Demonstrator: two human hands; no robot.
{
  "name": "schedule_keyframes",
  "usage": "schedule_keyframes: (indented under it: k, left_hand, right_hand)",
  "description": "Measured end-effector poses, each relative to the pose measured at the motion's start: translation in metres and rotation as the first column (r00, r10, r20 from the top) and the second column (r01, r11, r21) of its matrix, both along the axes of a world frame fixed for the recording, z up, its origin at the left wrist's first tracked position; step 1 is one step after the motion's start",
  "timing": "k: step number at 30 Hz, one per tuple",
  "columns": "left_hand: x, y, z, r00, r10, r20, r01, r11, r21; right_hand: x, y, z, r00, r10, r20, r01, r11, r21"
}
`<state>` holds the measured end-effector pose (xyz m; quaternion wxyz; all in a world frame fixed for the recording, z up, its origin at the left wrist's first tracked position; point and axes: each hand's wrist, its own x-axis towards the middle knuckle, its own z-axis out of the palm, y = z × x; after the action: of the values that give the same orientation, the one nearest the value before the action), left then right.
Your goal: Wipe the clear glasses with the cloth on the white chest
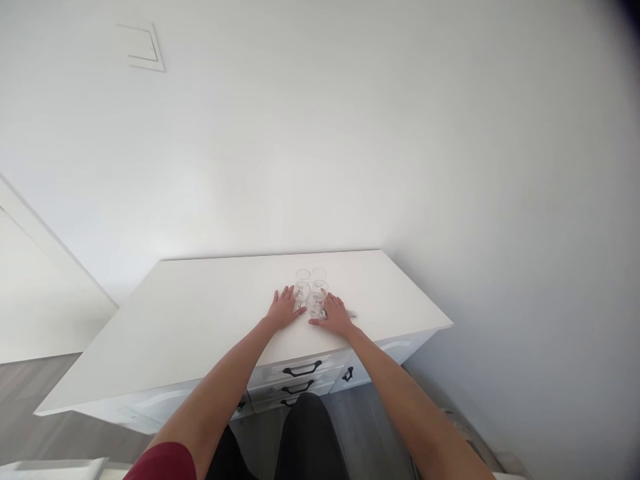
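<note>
Two arms stretched forward, both palms down on the white dresser top point(200, 320). Left hand point(283, 309) flat, fingers spread, fingertips touching the cluster of clear glasses point(311, 290). Right hand point(336, 316) open, loosely cupped beside the nearest glass, gripping nothing. Glasses small, round, transparent, packed tight right of centre. Top smooth, matte; wide bare surface left, less to the right edge. Black drawer handles point(302, 369) below.
</note>
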<state>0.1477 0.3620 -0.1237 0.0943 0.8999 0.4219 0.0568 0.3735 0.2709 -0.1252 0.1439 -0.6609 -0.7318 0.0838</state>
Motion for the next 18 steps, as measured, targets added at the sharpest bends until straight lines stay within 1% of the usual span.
schedule_keyframes:
  k: [4,8,10,15,18]
  left_hand:
    - [-0.001,-0.001,-0.002,1.0,0.014,0.012,-0.014,1.0,0.018]
    - [-0.002,-0.004,0.0,1.0,-0.021,-0.003,0.021,1.0,0.016]
    - [-0.002,-0.005,0.001,1.0,-0.019,-0.008,0.019,1.0,0.019]
    - [-0.006,-0.01,0.003,0.999,0.048,0.008,-0.048,0.999,0.004]
    - [-0.015,-0.013,0.001,0.997,0.08,0.021,-0.08,0.997,0.006]
  right_hand:
    - [-0.004,0.002,0.005,1.0,0.029,0.0,-0.029,0.999,-0.018]
    - [-0.008,0.001,0.011,0.999,0.042,-0.012,-0.043,0.998,-0.044]
    - [-0.01,0.001,0.013,0.999,0.049,-0.016,-0.049,0.997,-0.05]
    - [-0.011,0.0,0.015,0.999,0.042,0.006,-0.041,0.997,-0.063]
    - [-0.013,-0.001,0.015,0.999,0.037,0.022,-0.035,0.997,-0.072]
